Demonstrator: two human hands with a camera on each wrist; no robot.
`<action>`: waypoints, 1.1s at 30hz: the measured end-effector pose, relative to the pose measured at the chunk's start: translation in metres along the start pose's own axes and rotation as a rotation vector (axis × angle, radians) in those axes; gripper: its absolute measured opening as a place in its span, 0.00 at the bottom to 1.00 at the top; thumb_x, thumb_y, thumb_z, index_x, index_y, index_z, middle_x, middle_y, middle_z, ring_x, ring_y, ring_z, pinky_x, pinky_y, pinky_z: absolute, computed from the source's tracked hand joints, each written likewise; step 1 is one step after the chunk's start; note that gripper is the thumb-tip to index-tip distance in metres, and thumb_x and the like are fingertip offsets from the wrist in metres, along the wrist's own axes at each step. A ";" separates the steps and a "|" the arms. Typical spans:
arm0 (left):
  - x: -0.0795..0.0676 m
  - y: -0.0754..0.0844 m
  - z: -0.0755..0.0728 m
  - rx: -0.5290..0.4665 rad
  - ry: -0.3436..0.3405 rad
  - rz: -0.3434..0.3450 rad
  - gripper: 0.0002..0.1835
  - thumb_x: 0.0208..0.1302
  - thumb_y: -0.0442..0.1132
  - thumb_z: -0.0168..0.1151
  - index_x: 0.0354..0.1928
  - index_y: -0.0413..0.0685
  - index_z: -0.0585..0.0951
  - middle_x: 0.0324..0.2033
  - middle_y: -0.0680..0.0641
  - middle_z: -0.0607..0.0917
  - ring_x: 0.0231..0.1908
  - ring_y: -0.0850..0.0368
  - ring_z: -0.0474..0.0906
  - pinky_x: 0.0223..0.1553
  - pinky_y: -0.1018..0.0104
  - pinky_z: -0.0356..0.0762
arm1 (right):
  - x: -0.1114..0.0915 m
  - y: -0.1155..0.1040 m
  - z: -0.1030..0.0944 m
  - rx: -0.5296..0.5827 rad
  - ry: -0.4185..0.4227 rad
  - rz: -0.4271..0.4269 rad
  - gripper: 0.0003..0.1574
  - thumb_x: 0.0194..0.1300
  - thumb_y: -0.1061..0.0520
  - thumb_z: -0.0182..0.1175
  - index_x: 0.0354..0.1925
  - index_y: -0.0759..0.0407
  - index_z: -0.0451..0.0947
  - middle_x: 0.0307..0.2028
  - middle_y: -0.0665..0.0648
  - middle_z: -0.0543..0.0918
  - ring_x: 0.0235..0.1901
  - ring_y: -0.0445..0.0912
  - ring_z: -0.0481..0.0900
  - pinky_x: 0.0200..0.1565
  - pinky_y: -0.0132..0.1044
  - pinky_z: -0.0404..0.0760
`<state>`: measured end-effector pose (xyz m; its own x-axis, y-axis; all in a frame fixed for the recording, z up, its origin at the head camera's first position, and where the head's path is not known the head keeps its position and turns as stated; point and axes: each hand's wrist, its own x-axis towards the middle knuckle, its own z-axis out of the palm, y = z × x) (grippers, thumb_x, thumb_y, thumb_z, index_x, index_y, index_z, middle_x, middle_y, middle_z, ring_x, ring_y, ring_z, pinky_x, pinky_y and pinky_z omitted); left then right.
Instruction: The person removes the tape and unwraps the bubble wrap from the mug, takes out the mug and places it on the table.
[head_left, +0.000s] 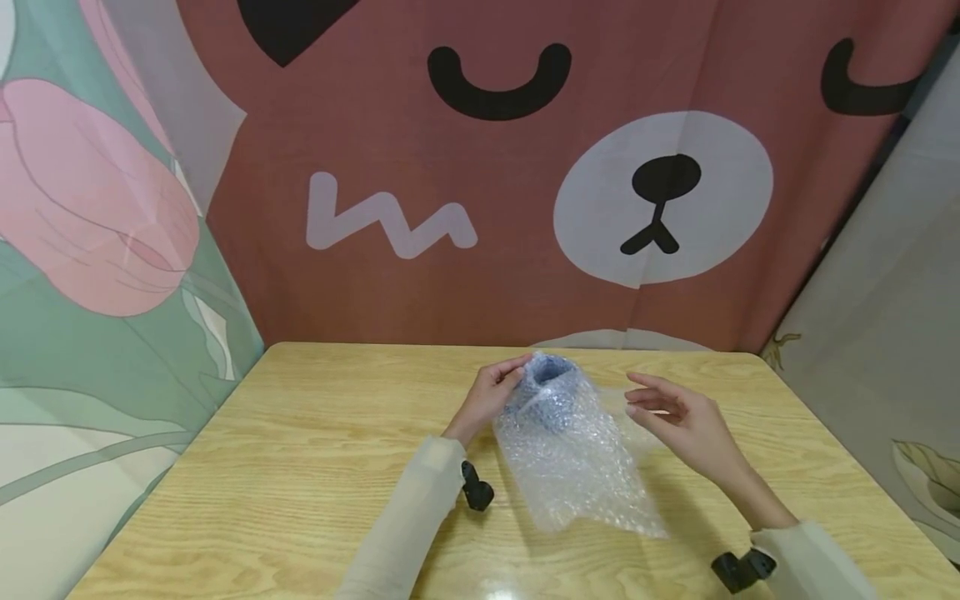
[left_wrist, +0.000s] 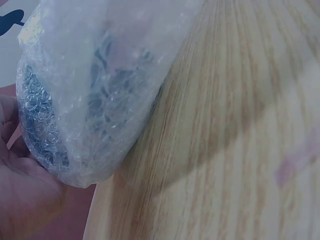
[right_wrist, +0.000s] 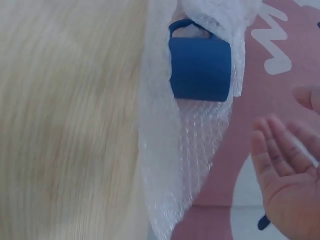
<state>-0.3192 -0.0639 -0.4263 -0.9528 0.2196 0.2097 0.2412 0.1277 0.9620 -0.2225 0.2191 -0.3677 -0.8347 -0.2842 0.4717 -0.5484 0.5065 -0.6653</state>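
A blue mug [right_wrist: 200,70] sits in a sheet of clear bubble wrap [head_left: 577,483], its side and handle uncovered in the right wrist view. In the head view the wrapped mug is tilted, its bluish opening showing toward the top, and loose wrap spreads down toward the near side. My left hand [head_left: 489,393] grips the bundle from its left side, thumb and fingers at the upper edge; the left wrist view shows the palm against the wrap. Apart from the bundle, on its right, my right hand [head_left: 692,423] is held up with loosely bent fingers and nothing in them.
The light wood table [head_left: 300,442] lies under both arms, with its far edge just behind the bundle. Behind it hangs a reddish printed curtain [head_left: 360,292]. Black wrist devices, one on the left sleeve [head_left: 474,487] and one on the right [head_left: 742,571], stick out from the cuffs.
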 end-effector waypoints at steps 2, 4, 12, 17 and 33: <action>0.000 0.001 0.000 0.000 -0.004 0.001 0.18 0.75 0.36 0.49 0.63 0.47 0.76 0.63 0.49 0.74 0.64 0.54 0.66 0.62 0.57 0.64 | 0.006 0.002 0.001 0.053 -0.031 0.061 0.29 0.67 0.58 0.62 0.65 0.57 0.71 0.47 0.60 0.83 0.43 0.40 0.81 0.42 0.28 0.79; 0.001 0.001 0.000 0.000 -0.009 0.004 0.18 0.75 0.34 0.49 0.64 0.44 0.75 0.63 0.47 0.74 0.65 0.51 0.66 0.62 0.55 0.64 | 0.012 0.004 0.003 0.108 -0.074 0.111 0.29 0.69 0.57 0.61 0.66 0.58 0.70 0.48 0.63 0.82 0.44 0.41 0.82 0.43 0.32 0.79; 0.001 0.000 0.001 -0.007 0.003 0.003 0.18 0.75 0.37 0.50 0.63 0.48 0.77 0.62 0.51 0.75 0.64 0.56 0.66 0.63 0.59 0.64 | 0.030 0.011 0.020 0.364 -0.175 0.314 0.34 0.67 0.52 0.63 0.67 0.62 0.67 0.55 0.68 0.77 0.49 0.50 0.80 0.49 0.42 0.79; 0.000 0.000 0.002 -0.006 0.021 -0.009 0.17 0.75 0.38 0.51 0.62 0.51 0.78 0.61 0.53 0.76 0.63 0.59 0.67 0.62 0.60 0.64 | 0.039 0.015 0.030 0.488 -0.182 0.393 0.37 0.66 0.55 0.63 0.69 0.65 0.64 0.55 0.67 0.77 0.49 0.47 0.80 0.50 0.39 0.78; -0.001 0.000 0.002 0.001 0.022 -0.012 0.18 0.75 0.38 0.50 0.62 0.50 0.77 0.61 0.52 0.76 0.63 0.58 0.67 0.62 0.61 0.65 | 0.048 0.019 0.044 0.614 -0.189 0.433 0.32 0.63 0.62 0.66 0.62 0.71 0.70 0.48 0.61 0.80 0.47 0.46 0.81 0.50 0.39 0.78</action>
<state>-0.3179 -0.0618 -0.4271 -0.9593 0.1972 0.2021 0.2300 0.1309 0.9643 -0.2755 0.1793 -0.3830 -0.9450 -0.3260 0.0264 -0.0545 0.0773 -0.9955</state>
